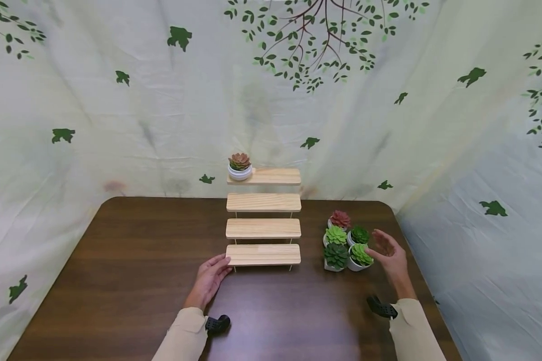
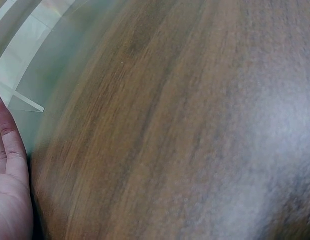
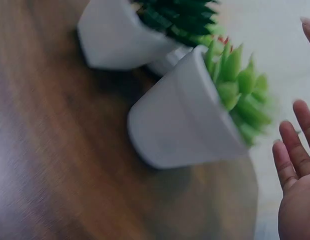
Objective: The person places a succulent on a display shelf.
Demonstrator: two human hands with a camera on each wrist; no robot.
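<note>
A four-step wooden shelf stand stands on the table, its boards rising toward the back. My left hand holds the left end of its lowest board, fingertips at the edge; in the left wrist view only part of the left hand shows. My right hand is spread beside several small potted succulents, thumb close to the front right light green succulent. In the right wrist view that light green succulent's white pot stands left of the parted fingers. Nothing is in the right hand.
A reddish succulent in a white pot sits at the left of the top board. Beside the front right plant are a dark green succulent, a light green one, another dark green one and a red one. Leaf-printed cloth hangs behind the brown table.
</note>
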